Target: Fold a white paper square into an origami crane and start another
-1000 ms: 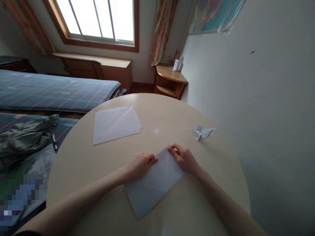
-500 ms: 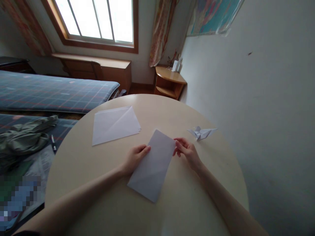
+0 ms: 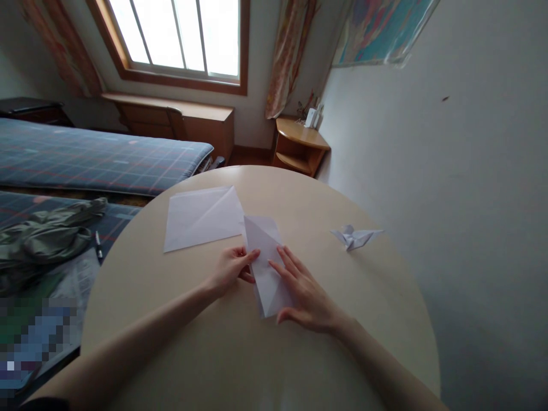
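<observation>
Round table (image 3: 171, 354), folded paper (image 3: 268, 274) — between left grip (image 3: 233, 268), right grip (image 3: 306, 294)

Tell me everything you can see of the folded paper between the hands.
The folded paper is plain white, thin and layered, its edges slightly offset at the lower left. It forms a narrow upright-looking strip in the view, with a slanting edge near its top. It is at the middle of the round table, tilted slightly. The left hand pinches its left edge; the right hand's fingers lie on its right side.
</observation>
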Tool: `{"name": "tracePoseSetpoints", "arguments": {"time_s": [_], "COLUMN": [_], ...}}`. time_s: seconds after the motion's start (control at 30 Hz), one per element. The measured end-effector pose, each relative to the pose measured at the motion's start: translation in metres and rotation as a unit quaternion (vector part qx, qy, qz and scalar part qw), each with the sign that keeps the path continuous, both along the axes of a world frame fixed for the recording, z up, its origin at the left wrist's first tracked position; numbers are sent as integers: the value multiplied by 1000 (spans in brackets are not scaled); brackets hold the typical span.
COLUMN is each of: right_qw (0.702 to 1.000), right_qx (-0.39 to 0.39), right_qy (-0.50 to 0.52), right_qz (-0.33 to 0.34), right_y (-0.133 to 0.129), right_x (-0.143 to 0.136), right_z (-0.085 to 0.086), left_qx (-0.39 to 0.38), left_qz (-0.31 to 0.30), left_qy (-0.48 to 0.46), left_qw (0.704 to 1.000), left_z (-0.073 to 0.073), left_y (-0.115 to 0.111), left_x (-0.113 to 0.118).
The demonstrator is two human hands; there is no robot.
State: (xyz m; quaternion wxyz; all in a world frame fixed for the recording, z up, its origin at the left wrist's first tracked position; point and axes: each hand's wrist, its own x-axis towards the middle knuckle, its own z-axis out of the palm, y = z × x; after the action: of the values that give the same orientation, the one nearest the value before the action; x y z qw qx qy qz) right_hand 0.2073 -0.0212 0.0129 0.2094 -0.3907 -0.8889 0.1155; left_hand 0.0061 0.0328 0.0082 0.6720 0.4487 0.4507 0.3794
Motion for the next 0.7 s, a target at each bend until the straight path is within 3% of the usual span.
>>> {"name": "tracePoseSetpoints", "arguments": {"time_s": [0.17,0.47,0.57,0.7], "right_qw": [1000,999,997,976], "right_qx": [-17,6,13,-21], "right_qy": [12,21,72,147], "right_qz": [5,28,-33,-161], "right_y": [2,6,6,7], "right_x": [0,8,11,14], "right_z": [-5,-4,-8,-12], "left_qx": [10,25,40,80], "left_qz": [27,15,9,35], "left_qy": [2,16,35,85], "left_qw": [1000,999,999,993], "left_z": [-2,-7,-10,-11], "left_y": [1,3,2,-3], "left_x": [1,1,3,4]}}
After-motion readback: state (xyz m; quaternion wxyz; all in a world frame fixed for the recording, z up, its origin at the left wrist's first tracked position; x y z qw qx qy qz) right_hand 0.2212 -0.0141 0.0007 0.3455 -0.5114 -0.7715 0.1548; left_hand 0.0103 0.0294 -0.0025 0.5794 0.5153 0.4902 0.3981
